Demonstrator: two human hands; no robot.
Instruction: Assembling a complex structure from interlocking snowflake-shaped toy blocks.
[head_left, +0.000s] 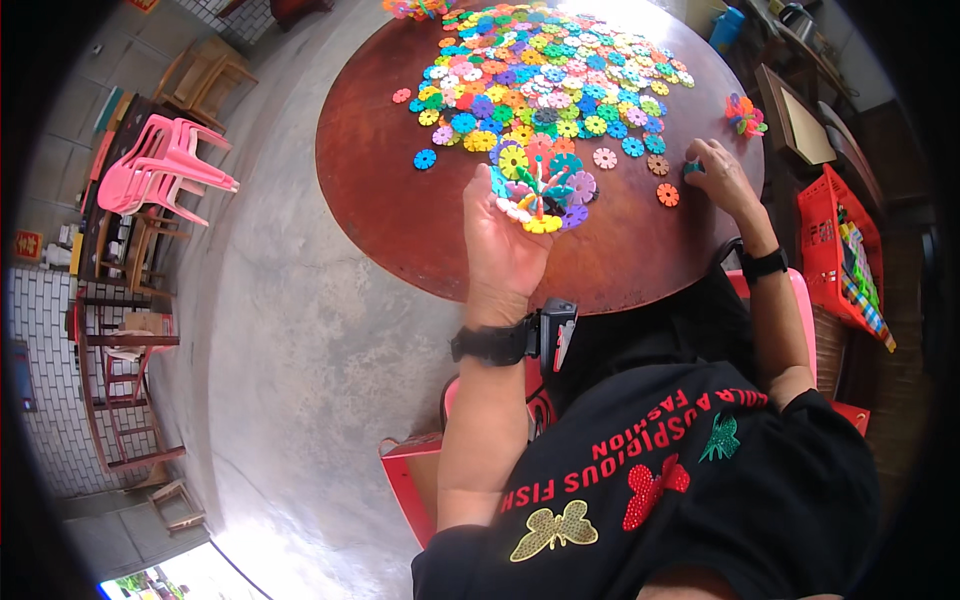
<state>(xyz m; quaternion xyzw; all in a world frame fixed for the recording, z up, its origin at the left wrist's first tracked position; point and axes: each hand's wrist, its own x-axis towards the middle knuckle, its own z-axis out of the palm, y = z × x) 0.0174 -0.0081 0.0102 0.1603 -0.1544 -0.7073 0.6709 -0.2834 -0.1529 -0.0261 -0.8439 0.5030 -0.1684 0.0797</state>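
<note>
My left hand [503, 245] is closed round a ball-like cluster of interlocking notched plastic discs [542, 190] in yellow, purple, teal, white and other colours, held above the near part of the round brown table [390, 205]. Further right, my right hand [722, 176] is over the tabletop, fingertips bent together on a teal notched disc [690, 170]. An orange disc [668, 195], a brown disc [657, 166] and a pale pink disc [604, 158] lie flat between my two hands. Beyond them spreads a big heap of loose notched discs [545, 95] in many colours.
Another disc cluster [745, 116] sits at the table's right edge, and one more [415, 8] at the far edge. A red plastic basket [818, 250] stands to the right. Pink plastic chairs [150, 170] are off to the left, beyond grey floor [290, 350].
</note>
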